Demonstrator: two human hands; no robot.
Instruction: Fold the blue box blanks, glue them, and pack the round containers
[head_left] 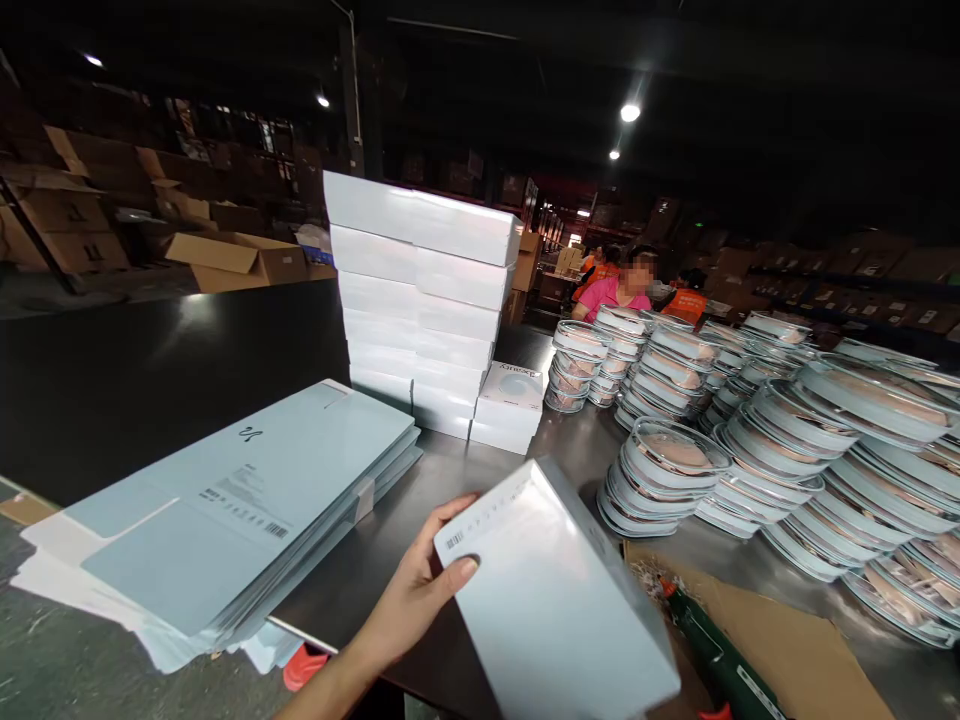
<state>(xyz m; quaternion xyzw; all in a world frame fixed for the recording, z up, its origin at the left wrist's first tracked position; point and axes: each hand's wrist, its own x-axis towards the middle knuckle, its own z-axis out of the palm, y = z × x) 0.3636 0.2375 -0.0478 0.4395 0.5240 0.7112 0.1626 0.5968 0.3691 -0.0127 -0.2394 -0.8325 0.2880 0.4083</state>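
A pale blue-white carton is tilted in front of me, with small print and a barcode at its upper left corner. My left hand grips that corner, thumb on the near face and fingers behind the edge. My right hand does not show. Left of the carton lies a pile of flat, unfolded carton blanks, overhanging the table edge. Behind, white closed boxes rise in a tall stack, and a low box with "beauty" print adjoins its right side.
Round clear-lidded cases stand in several stacks along the right. A green tool with a red tip rests near a brown cardboard sheet. Farther back, a person in pink and others in orange vests are present. An open cardboard box is at back left.
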